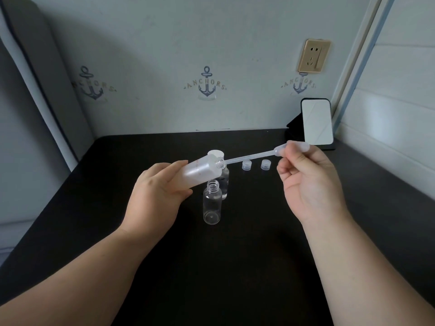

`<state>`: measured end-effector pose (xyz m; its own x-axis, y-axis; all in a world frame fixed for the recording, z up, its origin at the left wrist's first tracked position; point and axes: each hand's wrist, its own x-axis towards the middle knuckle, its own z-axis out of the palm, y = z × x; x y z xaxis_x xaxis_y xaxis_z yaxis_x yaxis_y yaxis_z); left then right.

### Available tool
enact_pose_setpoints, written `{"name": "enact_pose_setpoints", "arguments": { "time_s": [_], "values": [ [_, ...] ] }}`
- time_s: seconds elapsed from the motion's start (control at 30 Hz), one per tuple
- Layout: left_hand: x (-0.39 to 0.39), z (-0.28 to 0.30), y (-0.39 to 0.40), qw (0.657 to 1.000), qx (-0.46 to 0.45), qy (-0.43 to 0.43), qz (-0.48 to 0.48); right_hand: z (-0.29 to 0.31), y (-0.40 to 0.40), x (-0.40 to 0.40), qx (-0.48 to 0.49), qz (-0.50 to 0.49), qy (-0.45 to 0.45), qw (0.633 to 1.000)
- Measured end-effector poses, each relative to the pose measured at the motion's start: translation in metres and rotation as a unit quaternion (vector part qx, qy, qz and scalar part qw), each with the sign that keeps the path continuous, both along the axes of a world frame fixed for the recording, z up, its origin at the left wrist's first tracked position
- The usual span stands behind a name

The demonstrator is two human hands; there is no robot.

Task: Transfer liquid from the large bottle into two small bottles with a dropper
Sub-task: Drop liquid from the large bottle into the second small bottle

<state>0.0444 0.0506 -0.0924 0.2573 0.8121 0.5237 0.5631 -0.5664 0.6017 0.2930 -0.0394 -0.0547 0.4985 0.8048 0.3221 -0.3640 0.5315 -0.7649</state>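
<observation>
Bare forearms, no sleeves, 2 hands [155, 194]

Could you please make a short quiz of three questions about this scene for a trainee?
1. True or false: the dropper tip is at the mouth of the large bottle.
2. Which hand holds the large bottle? A) left hand B) right hand
3. How many small caps lie on the table?

Key:
1. True
2. A
3. Two, beside each other, behind the small bottles.
</observation>
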Motion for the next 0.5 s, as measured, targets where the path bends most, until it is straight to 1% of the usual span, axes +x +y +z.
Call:
{"name": "enact_pose_setpoints", "arguments": {
  "time_s": [0.1,0.23,0.37,0.43,0.5],
  "values": [
    [0.001,-0.002,-0.001,1.000,0.005,-0.003,-0.006,-0.002,0.001,-0.009,-0.015,0.011,-0.034,0.999],
    [0.003,-0.003,-0.002,1.000,0.019,-0.006,-0.009,-0.005,0.002,-0.017,-0.034,0.018,-0.058,0.998],
    [0.003,-0.003,-0.001,1.000,0.012,-0.005,-0.006,-0.006,0.003,-0.021,-0.046,0.035,-0.091,0.994],
    [0.003,-0.003,-0.001,1.000,0.009,-0.005,-0.002,-0.006,0.003,-0.020,-0.047,0.040,-0.085,0.994],
    [0.004,-0.002,-0.001,1.000,0.006,-0.008,0.001,-0.006,0.003,-0.018,-0.044,0.045,-0.059,0.996]
  ]
}}
